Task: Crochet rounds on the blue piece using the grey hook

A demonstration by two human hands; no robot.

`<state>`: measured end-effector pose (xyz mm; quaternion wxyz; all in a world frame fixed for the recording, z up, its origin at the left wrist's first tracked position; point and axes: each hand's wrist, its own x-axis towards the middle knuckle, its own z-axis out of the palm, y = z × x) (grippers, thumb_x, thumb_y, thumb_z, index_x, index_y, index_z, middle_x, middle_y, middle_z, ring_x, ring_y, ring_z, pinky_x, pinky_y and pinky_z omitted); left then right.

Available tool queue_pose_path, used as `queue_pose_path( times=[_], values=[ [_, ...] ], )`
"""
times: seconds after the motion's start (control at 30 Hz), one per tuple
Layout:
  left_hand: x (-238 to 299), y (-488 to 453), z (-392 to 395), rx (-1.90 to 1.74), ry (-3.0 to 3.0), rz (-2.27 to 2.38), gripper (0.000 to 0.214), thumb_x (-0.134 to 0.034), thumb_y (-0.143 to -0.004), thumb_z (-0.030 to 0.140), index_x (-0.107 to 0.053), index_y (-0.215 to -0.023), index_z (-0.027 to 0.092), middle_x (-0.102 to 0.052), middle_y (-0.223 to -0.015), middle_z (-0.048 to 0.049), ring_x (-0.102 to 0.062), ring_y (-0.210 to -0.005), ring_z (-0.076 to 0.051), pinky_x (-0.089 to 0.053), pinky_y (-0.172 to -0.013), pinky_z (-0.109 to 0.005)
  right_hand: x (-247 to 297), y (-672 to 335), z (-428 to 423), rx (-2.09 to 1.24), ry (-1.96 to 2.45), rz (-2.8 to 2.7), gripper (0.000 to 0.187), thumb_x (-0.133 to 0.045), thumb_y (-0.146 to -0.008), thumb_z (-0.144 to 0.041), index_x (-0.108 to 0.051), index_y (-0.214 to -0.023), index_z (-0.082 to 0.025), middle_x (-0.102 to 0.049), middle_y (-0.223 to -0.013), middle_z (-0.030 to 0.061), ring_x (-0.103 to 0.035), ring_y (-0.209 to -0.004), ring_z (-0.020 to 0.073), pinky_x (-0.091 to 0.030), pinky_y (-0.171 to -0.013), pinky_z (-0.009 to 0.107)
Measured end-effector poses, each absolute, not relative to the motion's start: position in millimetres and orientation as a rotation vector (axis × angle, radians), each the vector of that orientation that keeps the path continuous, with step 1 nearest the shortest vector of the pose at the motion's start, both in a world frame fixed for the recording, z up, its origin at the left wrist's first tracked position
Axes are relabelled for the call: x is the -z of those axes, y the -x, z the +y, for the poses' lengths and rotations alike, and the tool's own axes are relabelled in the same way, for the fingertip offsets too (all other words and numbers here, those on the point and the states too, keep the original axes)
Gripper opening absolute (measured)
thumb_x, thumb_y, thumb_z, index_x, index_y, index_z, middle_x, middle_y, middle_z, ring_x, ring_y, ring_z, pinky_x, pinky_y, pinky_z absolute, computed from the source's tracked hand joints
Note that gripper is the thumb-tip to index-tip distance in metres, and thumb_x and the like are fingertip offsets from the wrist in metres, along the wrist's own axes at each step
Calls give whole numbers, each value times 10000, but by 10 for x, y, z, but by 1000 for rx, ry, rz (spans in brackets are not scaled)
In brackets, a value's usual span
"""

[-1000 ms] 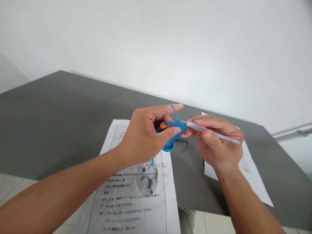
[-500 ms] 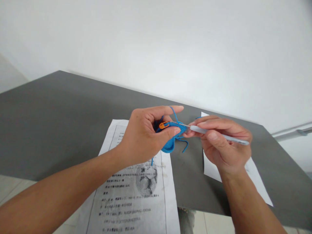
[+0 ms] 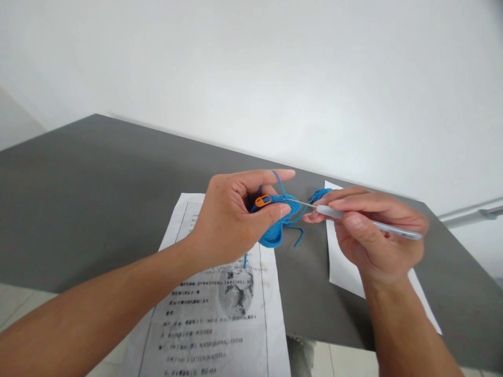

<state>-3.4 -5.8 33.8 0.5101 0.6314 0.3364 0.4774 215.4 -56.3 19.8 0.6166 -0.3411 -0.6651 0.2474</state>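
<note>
My left hand [image 3: 231, 220] pinches a small blue crochet piece [image 3: 275, 230] between thumb and fingers, its forefinger stretched out with blue yarn [image 3: 280, 180] looped over it. An orange stitch marker [image 3: 262, 200] is clipped to the piece's top edge. My right hand [image 3: 373, 235] grips a grey crochet hook [image 3: 369, 222] like a pencil, with its thin metal tip pointing left at the piece's edge. More blue yarn [image 3: 320, 195] shows behind my right fingers. A loose yarn tail hangs below the piece.
A dark grey table [image 3: 98, 193] runs under both hands, its near edge at the bottom. A printed instruction sheet [image 3: 220, 309] lies under my left wrist and overhangs the edge. A second white sheet [image 3: 346, 272] lies under my right hand. Behind is a white wall.
My right hand has drawn the hook to the right, away from the blue piece, baring more of the metal shaft. My left hand has stayed nearly still.
</note>
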Motion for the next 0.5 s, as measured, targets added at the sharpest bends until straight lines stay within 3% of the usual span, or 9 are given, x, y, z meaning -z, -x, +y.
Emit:
queue_pose_path(
  times=[0.27,0.5],
  values=[
    [-347,23,-76,-1148,-1547,841,388,-829,-784,177,-860,-1170,156,-594,-662,45,-476,-602,-104,-517,-638,-262,-168,-2144,-538,-384,775,-1607,189,-799,-935,-222,-864,-1097,-295,-852,-958,67,-798,-838,260,-715,-643,426],
    [-345,23,-71,-1219,-1625,895,284,-814,-787,175,-883,-1061,209,-637,-647,31,-534,-611,-140,-533,-640,-287,-193,-2078,-606,-177,865,-1695,363,-793,-918,-143,-831,-1199,-368,-862,-1006,29,-799,-924,269,-686,-720,445]
  ],
)
